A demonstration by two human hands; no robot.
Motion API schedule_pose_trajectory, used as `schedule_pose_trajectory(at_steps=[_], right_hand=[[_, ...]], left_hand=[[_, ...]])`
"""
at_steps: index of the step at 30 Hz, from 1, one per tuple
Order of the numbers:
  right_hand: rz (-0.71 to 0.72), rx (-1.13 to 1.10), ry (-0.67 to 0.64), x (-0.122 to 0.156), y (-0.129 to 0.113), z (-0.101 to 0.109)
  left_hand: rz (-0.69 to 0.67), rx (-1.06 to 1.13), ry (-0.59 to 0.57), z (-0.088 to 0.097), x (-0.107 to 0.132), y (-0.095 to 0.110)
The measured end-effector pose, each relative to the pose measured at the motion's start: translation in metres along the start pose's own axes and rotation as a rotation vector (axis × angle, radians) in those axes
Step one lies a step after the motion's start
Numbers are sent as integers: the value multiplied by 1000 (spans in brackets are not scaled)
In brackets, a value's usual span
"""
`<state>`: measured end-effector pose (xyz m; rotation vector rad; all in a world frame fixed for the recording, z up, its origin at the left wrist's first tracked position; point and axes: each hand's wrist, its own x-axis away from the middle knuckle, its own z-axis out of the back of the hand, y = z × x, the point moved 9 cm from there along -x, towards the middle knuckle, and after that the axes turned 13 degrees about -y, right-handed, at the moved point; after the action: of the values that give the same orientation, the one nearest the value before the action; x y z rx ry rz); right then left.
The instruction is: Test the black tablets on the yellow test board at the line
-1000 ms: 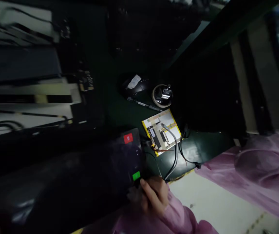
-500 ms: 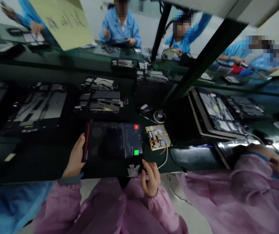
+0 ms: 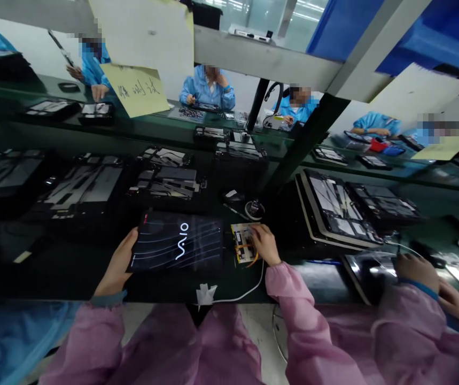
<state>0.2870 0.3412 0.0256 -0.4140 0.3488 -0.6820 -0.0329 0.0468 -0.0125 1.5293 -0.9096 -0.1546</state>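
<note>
My left hand (image 3: 117, 263) grips the left edge of a dark tablet (image 3: 161, 248), its thumb along the edge. The lit screen shows a white VAIO logo and thin curved lines, turned sideways to me. Right of it lies a flat battery-like pack (image 3: 242, 240) with yellow edges, a pale circuit-marked face and an orange ribbon cable. My right hand (image 3: 265, 243) is over the right part of this pack, fingers bent and close together; what the fingertips hold is hidden. A white cable (image 3: 249, 293) runs from beside the pack to crumpled pale tape (image 3: 205, 294) at the table edge.
Stacks of opened tablet parts (image 3: 85, 182) stand behind and to the left; more stacked panels (image 3: 333, 208) stand at right. A round tape roll (image 3: 254, 209) lies behind the pack. A slanting dark post (image 3: 301, 144) rises beyond. A neighbour's hands (image 3: 421, 275) work at right.
My right hand has left the tablet's lower right corner and moved right onto the pack. The screen has changed from dark with red and green squares to the logo. The camera view has shifted up.
</note>
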Motion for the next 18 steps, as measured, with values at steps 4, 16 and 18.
schedule_pose_trajectory(at_steps=[4,16,18], right_hand=[[4,74,-30,4,1,-19],[16,212,-59,5,-6,-20],[20,228,-61,6,-7,-20]], left_hand=[[29,8,20,3,-5,-7],[45,0,78,13,-10,-14],[32,12,53,14,-13,-16]])
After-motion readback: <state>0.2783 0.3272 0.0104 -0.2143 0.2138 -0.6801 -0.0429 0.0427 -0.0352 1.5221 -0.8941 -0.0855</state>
